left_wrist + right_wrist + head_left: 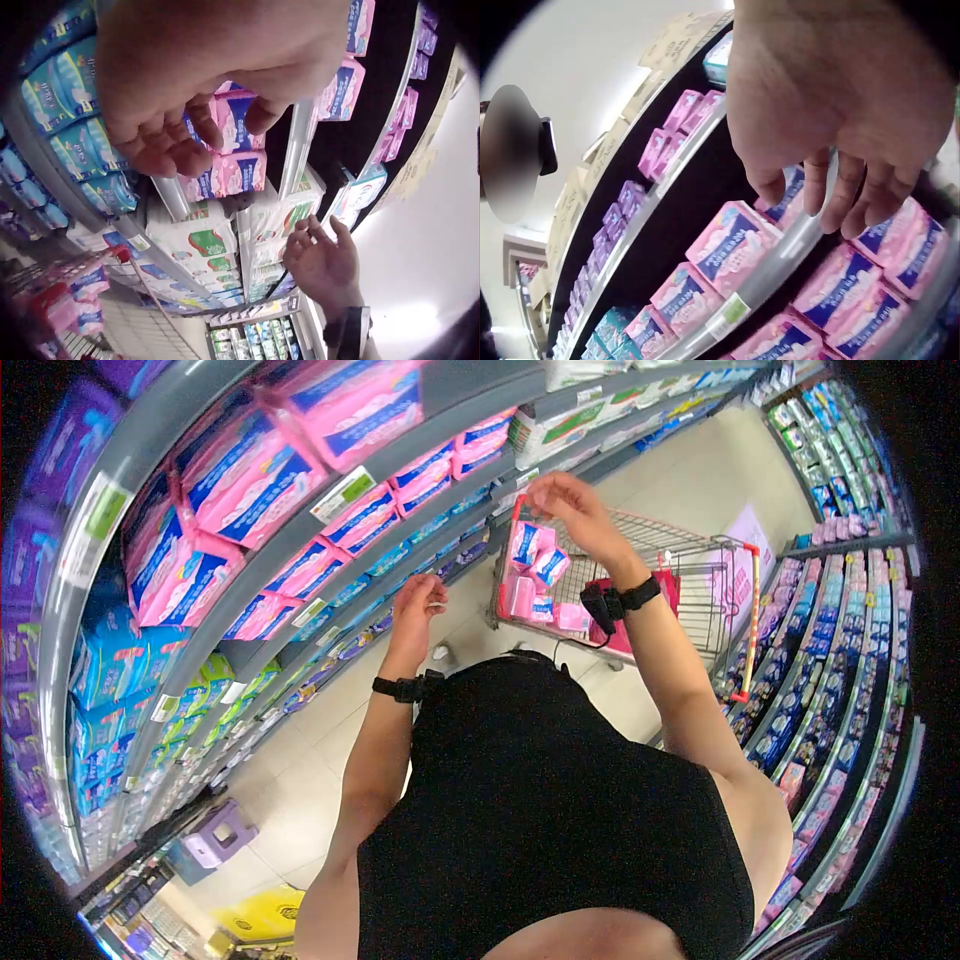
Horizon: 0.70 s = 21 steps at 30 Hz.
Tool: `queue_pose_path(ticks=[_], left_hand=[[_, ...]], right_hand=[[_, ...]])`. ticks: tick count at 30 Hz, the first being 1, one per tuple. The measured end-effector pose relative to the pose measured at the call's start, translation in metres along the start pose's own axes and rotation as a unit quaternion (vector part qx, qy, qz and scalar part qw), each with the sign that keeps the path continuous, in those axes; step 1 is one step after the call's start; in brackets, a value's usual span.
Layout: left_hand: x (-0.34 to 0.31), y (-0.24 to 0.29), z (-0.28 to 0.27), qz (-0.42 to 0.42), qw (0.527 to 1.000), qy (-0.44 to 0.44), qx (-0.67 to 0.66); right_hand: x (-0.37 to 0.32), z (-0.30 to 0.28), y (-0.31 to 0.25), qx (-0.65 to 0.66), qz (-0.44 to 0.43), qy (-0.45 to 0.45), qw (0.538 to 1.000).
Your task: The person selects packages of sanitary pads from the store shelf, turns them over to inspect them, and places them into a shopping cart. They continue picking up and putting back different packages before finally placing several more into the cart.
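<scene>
My left hand (418, 608) is raised in front of the shelves with loosely bent fingers and nothing in it. In the left wrist view the same hand (202, 90) hangs before pink and blue packs (240, 172). My right hand (580, 518), also empty, is held above the end of a wire cart (650, 535); its fingers droop loosely. In the right wrist view this hand (840, 127) is in front of a shelf edge with pink packs (836, 285) around it. Several pink packs (540, 565) lie in the cart.
Curved shelves on the left hold pink packs (250, 475), blue packs (110, 660) and white packs (199, 240). More stocked shelves (830, 650) stand to the right, beyond the cart. A purple stool (220, 835) is on the floor at the lower left.
</scene>
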<state>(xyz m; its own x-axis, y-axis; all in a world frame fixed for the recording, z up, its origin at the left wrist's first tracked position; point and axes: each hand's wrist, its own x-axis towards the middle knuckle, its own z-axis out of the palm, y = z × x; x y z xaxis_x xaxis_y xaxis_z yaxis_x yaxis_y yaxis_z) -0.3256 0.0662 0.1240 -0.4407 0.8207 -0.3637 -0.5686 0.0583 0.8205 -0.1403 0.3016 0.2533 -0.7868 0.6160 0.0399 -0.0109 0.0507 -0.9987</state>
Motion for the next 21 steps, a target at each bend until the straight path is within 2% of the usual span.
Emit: queue_pose_path(ticks=[3,4,5,7,8,11,15,20,21], left_hand=[[-0.003,0.014,-0.023,0.008,1.0,0.022,-0.011],[-0.003,0.016,-0.033,0.014,1.0,0.02,-0.019],[-0.003,0.017,-0.044,0.021,0.999,0.019,-0.026],[-0.009,0.025,-0.06,0.037,0.999,0.027,-0.029],[-0.012,0.029,-0.068,0.044,0.998,0.031,-0.028],[-0.022,0.039,-0.086,0.046,0.996,0.055,-0.048],[-0.028,0.047,-0.108,0.064,0.995,0.048,-0.058],[-0.033,0.056,-0.122,0.05,0.997,0.057,-0.028],[-0.035,0.058,-0.123,0.053,0.997,0.056,-0.023]], right_hand=[[0.036,0.024,-0.044,-0.082,-0.085,-0.013,0.993],[0.046,0.032,-0.063,-0.163,-0.091,-0.026,0.982],[0.055,0.041,-0.077,-0.215,-0.149,-0.021,0.965],[0.072,0.065,-0.101,-0.311,-0.263,-0.007,0.913],[0.078,0.076,-0.114,-0.331,-0.287,-0.008,0.899],[0.1,0.106,-0.13,-0.436,-0.405,0.045,0.802],[0.112,0.146,-0.132,-0.478,-0.422,0.132,0.759],[0.139,0.161,-0.116,-0.479,-0.421,0.216,0.739],[0.141,0.165,-0.116,-0.469,-0.406,0.218,0.753]])
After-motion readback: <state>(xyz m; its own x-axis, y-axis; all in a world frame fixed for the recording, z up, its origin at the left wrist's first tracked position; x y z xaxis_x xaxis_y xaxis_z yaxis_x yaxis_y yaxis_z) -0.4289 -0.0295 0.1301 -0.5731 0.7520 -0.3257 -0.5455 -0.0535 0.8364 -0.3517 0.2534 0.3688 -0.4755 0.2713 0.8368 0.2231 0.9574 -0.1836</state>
